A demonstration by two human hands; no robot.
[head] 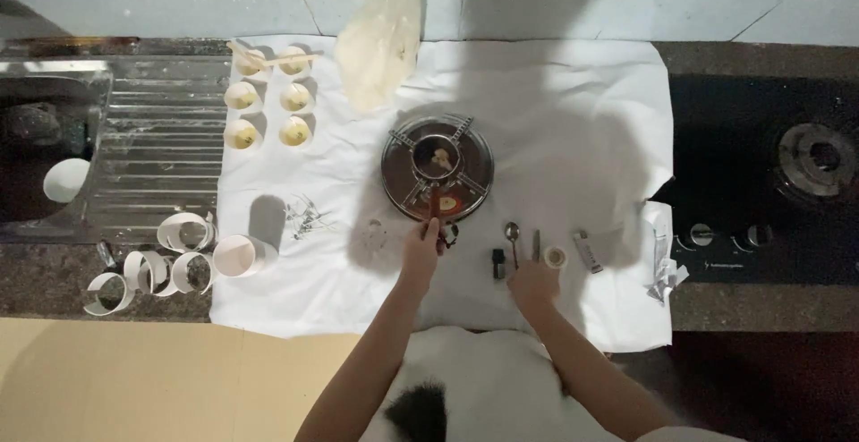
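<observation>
On the white cloth (555, 93), six wax-filled cups (268, 97), left hand (422, 247) fingers pinched on the burner's knob (436, 202), right hand (534, 279) fingers unclear.

Cloth (555, 93): spread on the counter between sink drainer (161, 138) at left and gas hob (769, 182) at right.
Portable burner (438, 166): mid-cloth.
Six filled cups (268, 97): two columns, far left of cloth.
Spoon (513, 238), small roll (556, 257), lighter (587, 250): near edge, right of burner.
Paper rings (148, 267): on counter, left of cloth.

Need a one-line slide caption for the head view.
Left hand at portable stove, right hand by spoon, on white cloth.
</observation>
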